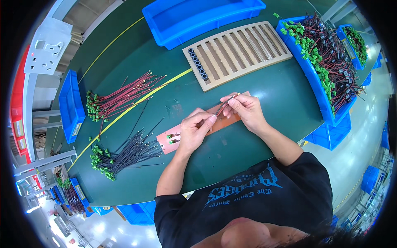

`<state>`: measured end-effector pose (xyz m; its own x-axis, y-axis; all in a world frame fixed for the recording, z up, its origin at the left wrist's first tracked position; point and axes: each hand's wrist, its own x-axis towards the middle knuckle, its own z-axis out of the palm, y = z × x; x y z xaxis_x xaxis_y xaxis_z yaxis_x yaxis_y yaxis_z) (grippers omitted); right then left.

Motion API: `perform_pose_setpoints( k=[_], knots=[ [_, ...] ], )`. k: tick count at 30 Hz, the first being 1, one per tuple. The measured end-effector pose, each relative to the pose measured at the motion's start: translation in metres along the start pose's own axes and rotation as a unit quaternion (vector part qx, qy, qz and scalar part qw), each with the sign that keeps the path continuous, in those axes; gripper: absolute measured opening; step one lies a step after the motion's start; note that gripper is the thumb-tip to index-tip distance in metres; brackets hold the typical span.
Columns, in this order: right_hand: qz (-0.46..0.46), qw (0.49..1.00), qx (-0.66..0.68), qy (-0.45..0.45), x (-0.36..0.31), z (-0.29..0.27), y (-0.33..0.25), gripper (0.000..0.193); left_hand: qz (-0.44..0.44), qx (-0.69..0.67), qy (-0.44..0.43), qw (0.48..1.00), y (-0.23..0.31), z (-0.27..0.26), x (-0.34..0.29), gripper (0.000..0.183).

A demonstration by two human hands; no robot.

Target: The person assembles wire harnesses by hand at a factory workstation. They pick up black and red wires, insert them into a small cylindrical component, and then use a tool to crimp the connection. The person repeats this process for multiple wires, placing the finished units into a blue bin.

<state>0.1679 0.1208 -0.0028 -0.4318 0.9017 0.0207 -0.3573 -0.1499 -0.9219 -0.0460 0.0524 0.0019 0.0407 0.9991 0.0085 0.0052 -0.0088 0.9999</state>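
Note:
Both of my hands are over a long copper-coloured board [228,121]. My left hand [196,129] is closed, thumb against fingers, on thin red and black wires [220,108]. My right hand [247,110] pinches the same wires near their bare ends, to the upper right. Two green connectors [172,139] with short dark leads lie on the board's left end, by my left wrist; whether they belong to the held wires is hidden under the hand. Left of the board lies a fan of black wires [134,151] with green connectors, and beyond it a bundle of red wires [124,97].
A wooden slotted rack [237,53] holds a row of black round parts [197,64] in its left slot. Behind stands a blue tray [206,20]. At right a blue bin [316,82] is heaped with wired green connectors. A small blue tray [71,105] sits at the left edge.

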Motion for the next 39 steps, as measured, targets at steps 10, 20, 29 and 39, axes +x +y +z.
perform_pose_setpoints(
  k=[10, 20, 29, 39],
  knots=[
    [-0.045, 0.995, -0.077, -0.034, 0.002, -0.006, 0.002, 0.018, -0.023, 0.022, -0.001, 0.999, -0.003, 0.000, 0.000, 0.011],
    [-0.021, 0.988, -0.154, 0.007, -0.003, -0.002, 0.004, 0.012, 0.060, 0.166, 0.059, 0.982, 0.024, -0.013, 0.001, 0.014],
    [-0.159, 0.915, -0.369, 0.024, -0.015, -0.010, 0.003, 0.010, 0.076, 0.429, 0.075, 0.897, 0.070, -0.089, -0.042, 0.012],
    [-0.201, 0.863, -0.463, 0.022, -0.012, -0.013, 0.003, 0.009, 0.130, 0.412, 0.027, 0.901, 0.054, -0.041, -0.038, 0.037]
  ],
)
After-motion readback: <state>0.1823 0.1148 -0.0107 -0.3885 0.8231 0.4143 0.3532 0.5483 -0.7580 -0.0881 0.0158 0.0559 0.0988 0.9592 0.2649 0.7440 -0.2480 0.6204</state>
